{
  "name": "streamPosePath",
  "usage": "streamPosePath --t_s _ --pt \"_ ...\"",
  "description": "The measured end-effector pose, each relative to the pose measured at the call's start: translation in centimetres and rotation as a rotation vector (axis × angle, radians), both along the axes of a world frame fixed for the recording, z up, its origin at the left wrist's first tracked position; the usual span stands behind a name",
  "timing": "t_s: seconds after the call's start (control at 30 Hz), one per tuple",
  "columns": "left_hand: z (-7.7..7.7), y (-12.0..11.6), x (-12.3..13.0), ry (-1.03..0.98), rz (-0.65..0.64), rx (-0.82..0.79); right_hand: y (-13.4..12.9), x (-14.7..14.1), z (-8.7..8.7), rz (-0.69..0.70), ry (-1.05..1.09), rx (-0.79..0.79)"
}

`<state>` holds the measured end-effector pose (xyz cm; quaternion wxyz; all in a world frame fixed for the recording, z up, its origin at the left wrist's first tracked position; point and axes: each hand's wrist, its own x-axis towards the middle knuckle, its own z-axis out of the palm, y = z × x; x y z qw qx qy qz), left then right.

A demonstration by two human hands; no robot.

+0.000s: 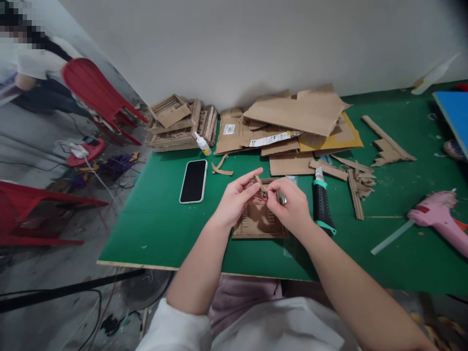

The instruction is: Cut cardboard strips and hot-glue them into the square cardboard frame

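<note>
Both hands meet over a shallow cardboard tray (259,233) that lies flat on the green table. Between them is a small cardboard strip (260,184). My left hand (237,197) grips the strip's left side, with its index finger stretched out above. From the right, my right hand (292,204) pinches the strip's other end between thumb and fingers. Rows of short corrugated pieces line the inside of the tray. A utility knife (323,204) with a black and green handle lies right of my right hand. Left of my hands lies a phone (193,181).
Cardboard sheets (292,114) and stacked cardboard frames (179,122) stand against the wall, beside a glue bottle (202,143). Scraps (356,180) and a pink glue gun (437,214) lie to the right. Another person (40,68) is near a red chair (95,87) at left.
</note>
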<state>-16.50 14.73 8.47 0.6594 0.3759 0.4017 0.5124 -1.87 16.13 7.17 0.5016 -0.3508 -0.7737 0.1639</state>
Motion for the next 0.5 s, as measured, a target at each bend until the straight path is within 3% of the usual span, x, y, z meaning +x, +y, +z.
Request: streamPosePath --t_s 0.17,0.5 --pt "0.06 0.03 -0.08 0.001 0.0 0.01 -0.05 -0.02 0.11 0.015 0.022 -0.049" --pt "0.25 0.12 0.02 0.029 0.097 0.005 0.13 0.16 -0.16 -0.01 0.029 0.107"
